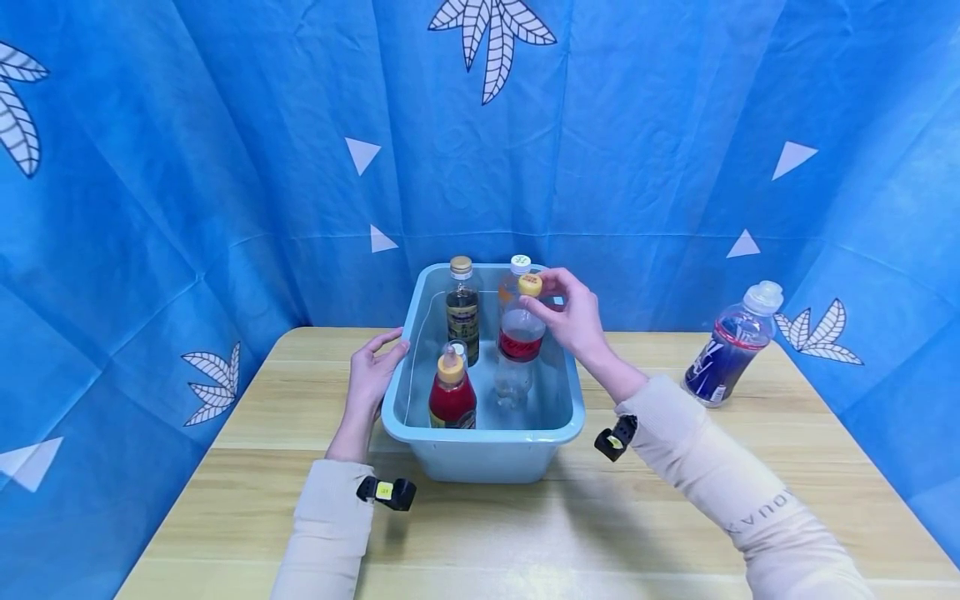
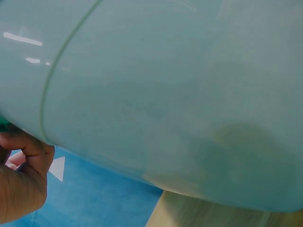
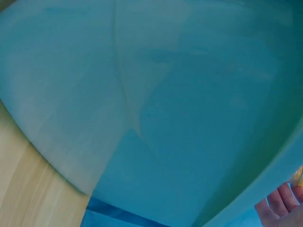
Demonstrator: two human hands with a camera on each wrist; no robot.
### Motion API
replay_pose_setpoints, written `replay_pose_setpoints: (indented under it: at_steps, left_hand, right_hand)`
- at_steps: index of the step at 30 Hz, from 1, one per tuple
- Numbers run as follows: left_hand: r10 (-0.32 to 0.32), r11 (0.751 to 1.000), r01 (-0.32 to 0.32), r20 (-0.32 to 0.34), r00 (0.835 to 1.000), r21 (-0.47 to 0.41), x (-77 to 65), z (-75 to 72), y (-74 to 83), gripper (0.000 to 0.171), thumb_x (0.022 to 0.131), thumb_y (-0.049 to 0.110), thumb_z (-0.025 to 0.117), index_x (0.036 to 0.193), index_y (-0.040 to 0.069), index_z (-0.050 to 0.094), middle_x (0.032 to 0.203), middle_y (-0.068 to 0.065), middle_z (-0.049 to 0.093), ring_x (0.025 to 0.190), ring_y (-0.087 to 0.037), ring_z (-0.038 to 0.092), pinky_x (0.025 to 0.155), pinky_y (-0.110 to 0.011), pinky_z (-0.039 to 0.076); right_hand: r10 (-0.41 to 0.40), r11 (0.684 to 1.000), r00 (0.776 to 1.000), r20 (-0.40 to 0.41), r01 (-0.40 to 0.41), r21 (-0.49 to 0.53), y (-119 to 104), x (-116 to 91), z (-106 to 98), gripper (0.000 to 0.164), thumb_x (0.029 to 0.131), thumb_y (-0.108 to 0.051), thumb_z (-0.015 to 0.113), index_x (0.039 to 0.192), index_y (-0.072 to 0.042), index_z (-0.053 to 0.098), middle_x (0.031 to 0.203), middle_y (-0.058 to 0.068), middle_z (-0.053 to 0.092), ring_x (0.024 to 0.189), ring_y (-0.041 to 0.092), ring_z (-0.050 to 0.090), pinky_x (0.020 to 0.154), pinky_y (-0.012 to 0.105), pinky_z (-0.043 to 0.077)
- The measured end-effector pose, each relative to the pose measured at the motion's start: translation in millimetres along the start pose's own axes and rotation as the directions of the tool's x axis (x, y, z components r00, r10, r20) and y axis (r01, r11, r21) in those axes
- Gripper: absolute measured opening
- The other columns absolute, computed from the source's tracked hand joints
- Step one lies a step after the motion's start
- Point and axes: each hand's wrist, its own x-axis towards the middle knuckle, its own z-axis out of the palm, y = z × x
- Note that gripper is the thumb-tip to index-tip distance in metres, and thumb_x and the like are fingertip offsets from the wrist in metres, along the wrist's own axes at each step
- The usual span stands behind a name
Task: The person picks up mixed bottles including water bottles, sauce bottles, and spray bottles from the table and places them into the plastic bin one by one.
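A light blue plastic basin (image 1: 487,435) stands on the table with several bottles in it. My left hand (image 1: 369,375) grips its left rim; the left wrist view shows those fingers (image 2: 34,147) bent over the edge. With thumb and fingers, my right hand (image 1: 573,321) pinches a clear bottle (image 1: 519,343) with a red label by its yellow cap (image 1: 529,285), inside the basin at the right. In the right wrist view only some fingers (image 3: 279,201) show past the basin wall (image 3: 180,94). Behind that bottle stands another with a white-and-green cap (image 1: 520,263), partly hidden.
In the basin's left half are a dark bottle (image 1: 462,317) with a tan cap and a red sauce bottle (image 1: 452,400) with a yellow nozzle top, which partly hides a white-capped one. A blue-labelled drink bottle (image 1: 731,346) stands at the table's right. Blue curtain (image 1: 637,167) hangs behind.
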Motion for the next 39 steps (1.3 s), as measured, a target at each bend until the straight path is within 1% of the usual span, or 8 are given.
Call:
replay_pose_setpoints:
  at_steps: [6, 13, 21, 30, 33, 39]
  left_hand:
    - [0.000, 1.000, 0.000, 0.002, 1.000, 0.000, 0.0, 0.3, 0.6, 0.042, 0.087, 0.029, 0.056, 0.126, 0.015, 0.050, 0.118, -0.015, 0.055, 0.100, -0.028, 0.058, 0.075, -0.038, 0.050]
    - [0.002, 1.000, -0.002, -0.001, 1.000, 0.001, 0.4, 1.0, 1.4, 0.041, 0.087, 0.028, 0.056, 0.126, 0.015, 0.050, 0.118, -0.015, 0.055, 0.099, -0.028, 0.058, 0.074, -0.038, 0.050]
    - [0.001, 1.000, -0.001, -0.003, 1.000, -0.007, 0.5, 1.4, 0.8, 0.040, 0.087, 0.027, 0.057, 0.125, 0.014, 0.051, 0.117, -0.015, 0.056, 0.099, -0.028, 0.058, 0.074, -0.037, 0.050]
    - [0.001, 1.000, -0.001, 0.000, 1.000, 0.000, -0.1, 1.2, 0.2, 0.041, 0.087, 0.028, 0.056, 0.125, 0.015, 0.050, 0.118, -0.014, 0.055, 0.100, -0.027, 0.058, 0.075, -0.037, 0.050]
    - [0.001, 1.000, -0.001, 0.000, 1.000, 0.001, -0.7, 1.2, 0.4, 0.041, 0.087, 0.028, 0.056, 0.125, 0.015, 0.050, 0.119, -0.015, 0.055, 0.100, -0.028, 0.058, 0.075, -0.037, 0.050]
    - [0.005, 1.000, -0.005, -0.001, 1.000, -0.009, -0.7, 0.9, 0.2, 0.040, 0.088, 0.027, 0.055, 0.125, 0.014, 0.050, 0.118, -0.015, 0.055, 0.100, -0.028, 0.058, 0.074, -0.038, 0.050]
  right_hand:
    - [0.015, 1.000, 1.000, 0.008, -0.015, -0.004, 1.7, 0.6, 4.0, 0.033, 0.079, -0.020, 0.068, 0.106, -0.006, 0.054, 0.098, 0.008, 0.059, 0.093, 0.027, 0.055, 0.079, 0.035, 0.049]
    - [0.022, 1.000, 0.999, 0.026, -0.022, -0.013, 4.3, 1.2, 9.4, 0.033, 0.079, -0.021, 0.067, 0.107, -0.006, 0.054, 0.099, 0.008, 0.059, 0.095, 0.029, 0.055, 0.081, 0.039, 0.048]
    - [0.037, 0.999, 0.999, 0.027, -0.036, -0.031, 7.6, 1.5, 12.4, 0.032, 0.079, -0.021, 0.067, 0.106, -0.008, 0.055, 0.098, 0.006, 0.058, 0.093, 0.023, 0.055, 0.080, 0.033, 0.049]
    - [0.049, 0.998, 0.998, 0.031, -0.048, -0.040, 9.1, 3.2, 14.4, 0.034, 0.080, -0.022, 0.066, 0.108, -0.007, 0.054, 0.098, 0.006, 0.057, 0.091, 0.019, 0.053, 0.080, 0.033, 0.049]
    - [0.055, 0.997, 0.998, 0.026, -0.054, -0.051, 10.4, 3.8, 14.5, 0.034, 0.080, -0.023, 0.066, 0.108, -0.008, 0.053, 0.098, 0.005, 0.057, 0.090, 0.019, 0.053, 0.079, 0.031, 0.049]
    - [0.057, 0.997, 0.998, 0.020, -0.056, -0.056, 12.0, 4.3, 14.1, 0.035, 0.080, -0.025, 0.066, 0.109, -0.008, 0.053, 0.098, 0.006, 0.057, 0.090, 0.019, 0.053, 0.077, 0.031, 0.049]
